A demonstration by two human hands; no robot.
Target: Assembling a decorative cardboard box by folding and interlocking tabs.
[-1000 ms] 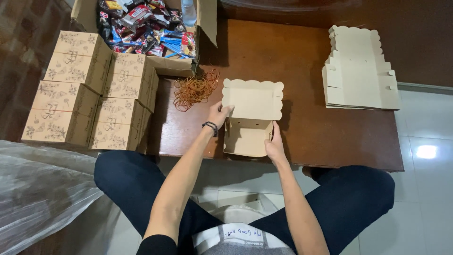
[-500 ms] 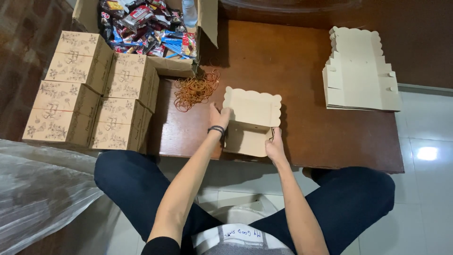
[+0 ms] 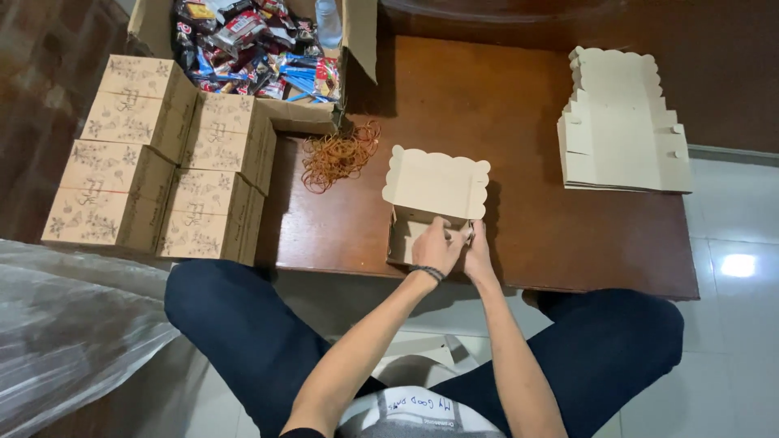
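Squarely under both hands' grip, box (image 3: pixel 430 212)

You see printed boxes (image 3: pixel 158 158) stacked at left, a carton of snack packets (image 3: pixel 251 49) upper left, rubber bands (image 3: pixel 339 154) beside it, flat box blanks (image 3: pixel 621 122) upper right.

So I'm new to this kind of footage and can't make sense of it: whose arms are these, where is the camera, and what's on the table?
The camera sits on the person's head and looks down, so the arms are their own. The left hand and right hand meet at the near edge of a small open cardboard box with a scalloped lid. It rests on a brown wooden table. Around it: a pile of rubber bands, flat unfolded boxes, finished closed boxes and a carton of wrapped snacks.
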